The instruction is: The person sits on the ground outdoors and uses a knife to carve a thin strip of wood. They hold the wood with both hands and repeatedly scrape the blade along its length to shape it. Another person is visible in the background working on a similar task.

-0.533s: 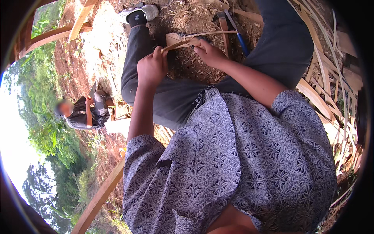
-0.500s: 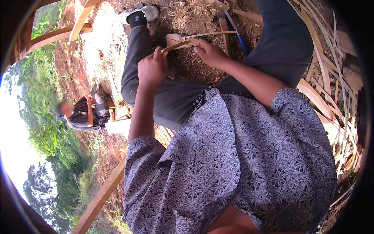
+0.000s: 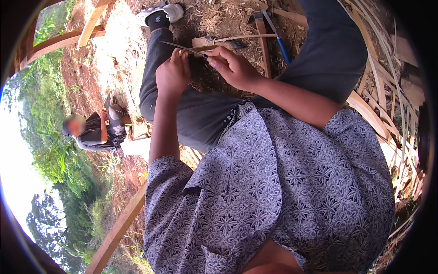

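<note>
I sit with my legs in dark trousers point(image 3: 200, 114) stretched over the shavings. My left hand point(image 3: 172, 75) is fisted around a thin tan bamboo strip point(image 3: 237, 38), which runs off to the right over the ground. My right hand point(image 3: 233, 68) sits right beside it, fingertips pinching the near end of a slim dark knife point(image 3: 182, 47). The blade pokes out to the left above my left knuckles. The two hands almost touch above my left knee. How the blade meets the strip is hidden by my fingers.
A hammer with a wooden handle point(image 3: 263, 43) and a blue-handled tool point(image 3: 283, 49) lie on the shavings past my hands. Split bamboo strips point(image 3: 388, 96) pile up on the right. Another person point(image 3: 98, 130) sits lower down at left. Wooden beams point(image 3: 116, 230) cross the slope.
My left hand has come up to meet the right one at the strip. The knife blade now shows pointing left above my left hand.
</note>
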Action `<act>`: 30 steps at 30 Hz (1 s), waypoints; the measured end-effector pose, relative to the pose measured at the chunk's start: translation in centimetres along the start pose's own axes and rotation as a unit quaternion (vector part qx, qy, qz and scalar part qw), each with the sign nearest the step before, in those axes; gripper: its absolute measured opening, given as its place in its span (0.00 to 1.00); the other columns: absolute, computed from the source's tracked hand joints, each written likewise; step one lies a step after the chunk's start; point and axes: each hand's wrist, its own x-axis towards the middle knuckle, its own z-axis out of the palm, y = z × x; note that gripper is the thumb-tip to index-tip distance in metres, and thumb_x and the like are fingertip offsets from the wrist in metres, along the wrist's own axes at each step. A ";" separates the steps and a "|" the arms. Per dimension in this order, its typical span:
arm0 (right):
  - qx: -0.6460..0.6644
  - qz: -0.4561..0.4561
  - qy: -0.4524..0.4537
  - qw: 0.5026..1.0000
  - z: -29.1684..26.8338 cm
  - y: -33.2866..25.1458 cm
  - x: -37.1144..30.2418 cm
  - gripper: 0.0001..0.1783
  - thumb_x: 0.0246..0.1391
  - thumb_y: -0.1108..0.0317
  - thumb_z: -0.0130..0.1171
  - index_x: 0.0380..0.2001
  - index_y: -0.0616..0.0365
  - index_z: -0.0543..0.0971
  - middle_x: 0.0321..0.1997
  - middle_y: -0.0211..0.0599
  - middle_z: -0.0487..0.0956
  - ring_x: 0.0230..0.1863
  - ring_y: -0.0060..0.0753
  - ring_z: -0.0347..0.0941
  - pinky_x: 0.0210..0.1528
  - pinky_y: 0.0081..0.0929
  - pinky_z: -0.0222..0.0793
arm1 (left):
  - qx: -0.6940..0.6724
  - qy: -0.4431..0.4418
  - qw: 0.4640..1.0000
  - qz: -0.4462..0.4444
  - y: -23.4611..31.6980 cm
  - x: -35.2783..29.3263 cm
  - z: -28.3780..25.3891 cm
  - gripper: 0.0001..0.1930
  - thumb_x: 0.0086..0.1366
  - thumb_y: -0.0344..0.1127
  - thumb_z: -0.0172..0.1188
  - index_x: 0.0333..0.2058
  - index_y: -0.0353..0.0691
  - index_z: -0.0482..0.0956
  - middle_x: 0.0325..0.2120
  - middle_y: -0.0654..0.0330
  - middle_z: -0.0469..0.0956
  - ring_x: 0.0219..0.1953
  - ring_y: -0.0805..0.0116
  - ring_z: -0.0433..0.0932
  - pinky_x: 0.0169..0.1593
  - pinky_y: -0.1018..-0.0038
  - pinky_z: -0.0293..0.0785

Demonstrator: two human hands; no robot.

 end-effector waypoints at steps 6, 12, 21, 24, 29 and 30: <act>-0.138 0.191 -0.085 0.968 -2.5 3.4 0.8 0.16 0.70 0.56 0.53 0.50 0.55 0.75 0.37 0.42 0.83 0.39 0.40 0.82 0.43 0.38 0.74 | -0.002 0.012 1.000 -0.003 -0.1 -0.3 0.3 0.15 0.76 0.41 0.51 0.47 0.34 0.79 0.25 0.47 0.83 0.27 0.45 0.84 0.31 0.55 0.79; -0.090 0.127 -0.011 0.988 -1.6 5.3 0.2 0.17 0.70 0.53 0.55 0.53 0.51 0.76 0.37 0.43 0.83 0.37 0.37 0.82 0.41 0.36 0.74 | -0.014 0.003 1.000 -0.015 1.2 -0.1 -0.3 0.15 0.76 0.41 0.51 0.46 0.34 0.79 0.25 0.47 0.83 0.27 0.45 0.84 0.31 0.55 0.79; 0.010 0.010 -0.036 0.999 -0.8 4.0 -0.1 0.18 0.69 0.52 0.56 0.54 0.50 0.75 0.42 0.42 0.86 0.43 0.47 0.84 0.47 0.39 0.76 | -0.038 0.024 0.997 -0.065 0.5 0.0 0.3 0.16 0.77 0.43 0.50 0.39 0.35 0.79 0.24 0.43 0.82 0.27 0.40 0.82 0.30 0.49 0.77; -0.072 0.043 -0.111 0.990 -0.6 1.9 1.9 0.17 0.71 0.56 0.56 0.55 0.52 0.77 0.36 0.36 0.83 0.34 0.30 0.80 0.40 0.32 0.72 | 0.016 0.015 0.995 -0.100 -5.5 -1.1 1.4 0.18 0.77 0.44 0.48 0.36 0.36 0.78 0.23 0.41 0.81 0.27 0.37 0.81 0.30 0.47 0.76; -0.007 0.043 -0.059 0.997 0.2 1.8 0.9 0.15 0.69 0.58 0.58 0.52 0.55 0.80 0.42 0.35 0.85 0.40 0.29 0.83 0.46 0.30 0.76 | -0.076 0.027 0.990 -0.115 -4.0 -2.0 0.9 0.17 0.78 0.43 0.46 0.36 0.38 0.77 0.23 0.42 0.80 0.28 0.36 0.80 0.30 0.46 0.73; -0.015 0.052 -0.055 0.997 0.2 2.0 0.6 0.15 0.69 0.59 0.58 0.52 0.55 0.79 0.43 0.35 0.86 0.41 0.29 0.83 0.46 0.30 0.76 | -0.073 0.029 0.990 -0.115 -3.5 -1.7 0.8 0.16 0.78 0.42 0.47 0.36 0.38 0.77 0.23 0.42 0.80 0.28 0.36 0.80 0.30 0.46 0.73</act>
